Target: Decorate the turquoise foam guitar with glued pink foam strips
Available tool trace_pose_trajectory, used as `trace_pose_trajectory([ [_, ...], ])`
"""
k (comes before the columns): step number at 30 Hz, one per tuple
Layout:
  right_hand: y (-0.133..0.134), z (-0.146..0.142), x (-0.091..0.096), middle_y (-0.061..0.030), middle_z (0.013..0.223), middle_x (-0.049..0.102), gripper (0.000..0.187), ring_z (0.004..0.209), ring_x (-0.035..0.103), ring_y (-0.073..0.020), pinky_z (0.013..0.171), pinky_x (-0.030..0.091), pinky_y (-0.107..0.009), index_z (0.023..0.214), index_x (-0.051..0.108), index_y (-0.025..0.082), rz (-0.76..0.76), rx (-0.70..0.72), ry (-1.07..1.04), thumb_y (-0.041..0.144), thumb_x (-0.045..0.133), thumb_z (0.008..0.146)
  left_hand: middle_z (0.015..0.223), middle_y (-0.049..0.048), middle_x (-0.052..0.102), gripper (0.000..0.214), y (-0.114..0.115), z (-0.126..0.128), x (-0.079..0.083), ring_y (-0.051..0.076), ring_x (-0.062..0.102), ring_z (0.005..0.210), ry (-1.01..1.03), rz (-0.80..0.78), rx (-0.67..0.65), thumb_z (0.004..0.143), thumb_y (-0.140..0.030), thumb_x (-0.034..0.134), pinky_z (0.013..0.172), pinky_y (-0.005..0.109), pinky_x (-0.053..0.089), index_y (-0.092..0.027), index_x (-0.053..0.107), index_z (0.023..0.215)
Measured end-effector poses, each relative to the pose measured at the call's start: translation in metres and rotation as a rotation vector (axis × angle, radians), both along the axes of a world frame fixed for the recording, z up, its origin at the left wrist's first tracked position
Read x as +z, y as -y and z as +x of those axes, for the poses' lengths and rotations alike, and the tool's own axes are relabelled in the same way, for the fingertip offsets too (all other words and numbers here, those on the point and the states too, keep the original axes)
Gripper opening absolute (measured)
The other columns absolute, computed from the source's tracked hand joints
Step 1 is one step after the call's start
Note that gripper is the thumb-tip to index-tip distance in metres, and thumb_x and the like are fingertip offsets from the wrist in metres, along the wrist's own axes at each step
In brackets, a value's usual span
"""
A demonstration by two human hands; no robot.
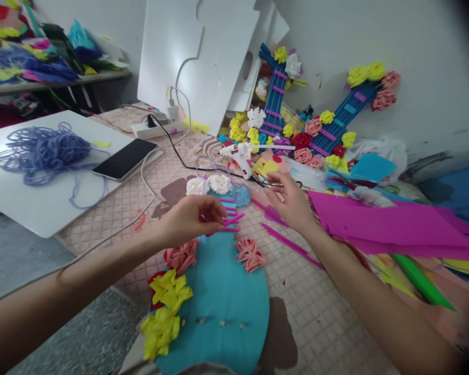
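Observation:
A blue paper-covered guitar shape (230, 284) lies before me, its neck pointing away. Crumpled paper flowers trim it: yellow ones (170, 291), pink ones (250, 255) and white ones (220, 183). Several magenta strips cross the neck. Over the neck, my left hand (191, 219) pinches a short magenta paper strip (234, 219) between thumb and fingers. To the right, my right hand (291, 200) hovers with fingers apart and holds nothing I can see. Just beyond it rests a white glue gun (239, 158). Long magenta strips (293, 245) lie on the table below the right hand.
Purple yarn (50, 153) and a phone (125, 158) sit on a white board at left. A white cable (150, 195) runs from the power strip (158, 127) past my left arm. Two decorated guitars (275, 99) lean on the wall. Magenta paper (386, 224) is piled right.

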State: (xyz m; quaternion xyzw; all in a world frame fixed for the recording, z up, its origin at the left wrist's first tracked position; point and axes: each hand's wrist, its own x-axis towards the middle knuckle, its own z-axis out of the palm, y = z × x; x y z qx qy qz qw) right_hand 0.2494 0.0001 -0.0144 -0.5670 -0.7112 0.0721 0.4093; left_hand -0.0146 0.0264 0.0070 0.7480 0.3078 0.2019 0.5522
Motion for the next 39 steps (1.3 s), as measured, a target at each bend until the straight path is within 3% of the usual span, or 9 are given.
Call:
trace_pose_trajectory([
  [5, 0.058, 0.0, -0.002, -0.0078, 0.115, 0.059, 0.031, 0.101, 0.059, -0.0202, 0.085, 0.05, -0.038, 0.12, 0.054, 0.022, -0.048, -0.024, -0.022, 0.026, 0.055, 0.089, 0.071, 0.0024, 0.067, 0.011, 0.002, 0.0, -0.002, 0.011, 0.062, 0.064, -0.077, 0.197, 0.066, 0.071, -0.017, 0.067, 0.059, 0.022, 0.05, -0.013, 0.065, 0.081],
  [9, 0.093, -0.017, 0.009, -0.0059, 0.106, 0.062, 0.021, 0.1, 0.057, -0.0185, 0.087, 0.046, -0.035, 0.11, 0.059, 0.021, -0.007, -0.041, 0.04, 0.018, 0.055, 0.09, 0.073, 0.0021, 0.068, 0.012, 0.001, 0.0, -0.004, 0.011, 0.063, 0.066, -0.081, 0.241, 0.061, 0.072, -0.017, 0.067, 0.06, 0.021, 0.051, -0.014, 0.066, 0.083],
  [13, 0.113, -0.054, 0.022, -0.0057, 0.096, 0.062, 0.018, 0.093, 0.055, -0.0169, 0.082, 0.047, -0.031, 0.107, 0.06, 0.017, -0.041, 0.221, 0.082, 0.014, 0.052, 0.091, 0.072, 0.0024, 0.068, 0.015, -0.003, 0.0, -0.001, 0.011, 0.063, 0.065, -0.046, 0.226, 0.07, 0.072, -0.018, 0.068, 0.058, 0.02, 0.051, -0.013, 0.066, 0.086],
  [17, 0.114, -0.096, 0.024, -0.0063, 0.091, 0.061, 0.013, 0.088, 0.052, -0.0186, 0.082, 0.046, -0.034, 0.098, 0.06, 0.015, -0.142, 0.429, 0.255, 0.016, 0.048, 0.093, 0.071, 0.0027, 0.067, 0.017, -0.007, -0.001, 0.003, 0.011, 0.063, 0.065, -0.016, 0.224, 0.082, 0.073, -0.02, 0.068, 0.058, 0.021, 0.051, -0.012, 0.065, 0.087],
  [22, 0.104, -0.127, 0.017, -0.0066, 0.085, 0.056, 0.005, 0.084, 0.046, -0.0226, 0.068, 0.041, -0.035, 0.086, 0.06, 0.016, -0.149, 0.402, 0.587, 0.014, 0.056, 0.087, 0.072, 0.0027, 0.068, 0.017, -0.006, -0.004, 0.005, 0.012, 0.064, 0.066, -0.046, 0.237, 0.055, 0.073, -0.02, 0.066, 0.06, 0.022, 0.051, -0.013, 0.065, 0.088],
  [30, 0.092, -0.132, 0.006, -0.0063, 0.086, 0.055, 0.007, 0.084, 0.045, -0.023, 0.064, 0.037, -0.034, 0.087, 0.058, 0.018, -0.042, 0.492, 0.686, 0.022, 0.055, 0.091, 0.073, 0.0022, 0.069, 0.015, -0.005, -0.005, 0.007, 0.012, 0.065, 0.068, -0.081, 0.294, 0.054, 0.074, -0.018, 0.065, 0.062, 0.022, 0.052, -0.013, 0.065, 0.088],
  [39, 0.087, -0.134, 0.001, -0.0061, 0.091, 0.057, 0.011, 0.08, 0.049, -0.0204, 0.063, 0.038, -0.032, 0.086, 0.055, 0.017, 0.069, 0.523, 0.635, 0.018, 0.047, 0.094, 0.073, 0.0022, 0.069, 0.014, -0.005, -0.003, 0.006, 0.012, 0.064, 0.068, -0.103, 0.331, 0.03, 0.074, -0.015, 0.065, 0.061, 0.021, 0.05, -0.013, 0.065, 0.088],
])
